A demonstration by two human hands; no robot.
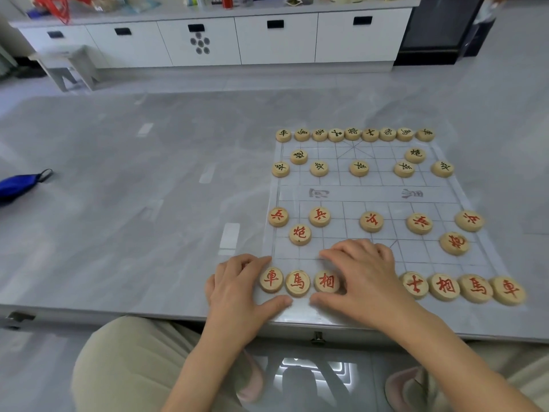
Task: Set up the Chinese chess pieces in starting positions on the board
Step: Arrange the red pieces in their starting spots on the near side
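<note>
L hand (237,285) flat, fingers straight, flanks red pcs (297,282) on board (368,194); R hand (367,278) arched palm-down beside; grip unclear.

Pale wooden pieces (298,283) with red or black characters, translucent gridded board (368,191), grey marbled table (148,173)

near row, red characters, left to right: 車 disc (271,279), 馬 disc (298,282), 相 disc (326,281); further right, 士 disc (415,284), second 相 disc (444,286), second 馬 disc (477,288), second 車 disc (510,290). red soldiers (319,216) read 兵; red cannons (300,234) read 炮. black characters: far-left disc (283,134) 車, black cannons (415,154) 炮, black soldiers (359,168) 卒. the other far-row characters and the grey lettering on the board (371,194) cannot be read.
</note>
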